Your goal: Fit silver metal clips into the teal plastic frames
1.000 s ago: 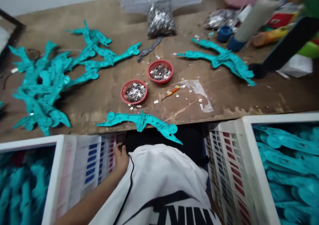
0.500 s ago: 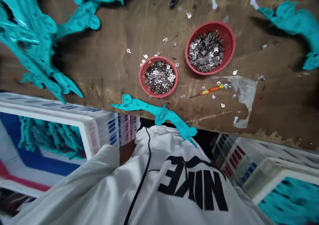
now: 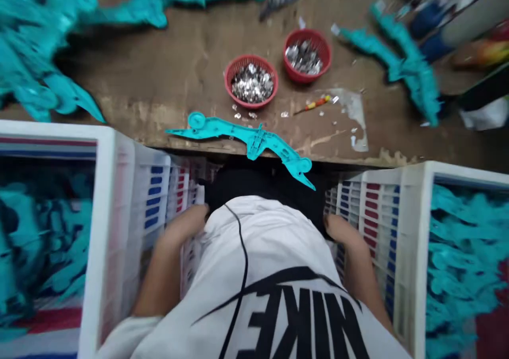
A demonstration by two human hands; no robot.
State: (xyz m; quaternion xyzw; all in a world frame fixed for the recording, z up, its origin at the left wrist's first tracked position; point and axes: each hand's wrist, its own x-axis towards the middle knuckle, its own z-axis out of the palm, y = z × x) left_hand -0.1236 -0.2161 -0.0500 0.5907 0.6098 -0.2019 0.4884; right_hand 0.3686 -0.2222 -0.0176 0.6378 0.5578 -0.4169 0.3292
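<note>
My left hand [image 3: 189,222] and my right hand [image 3: 338,227] are low at my hips, below the table edge, on either side of my white shirt. Both are motion-blurred and their fingers reach down out of sight toward the dark seat area, so what they grip is hidden. A long teal plastic part [image 3: 248,136] lies on the near edge of the wooden table [image 3: 167,88], overhanging it above my lap. Two red bowls of small silver metal pieces [image 3: 250,80] [image 3: 307,55] stand just beyond it.
White slatted crates full of teal parts flank me, one at my left [image 3: 103,216] and one at my right [image 3: 413,231]. A heap of teal parts [image 3: 43,41] covers the table's left. More teal parts [image 3: 405,67] lie at right, near a small orange screwdriver [image 3: 314,104].
The view swung down and back up. My left hand stays by my left hip. My right hand has come into view at my right hip.
</note>
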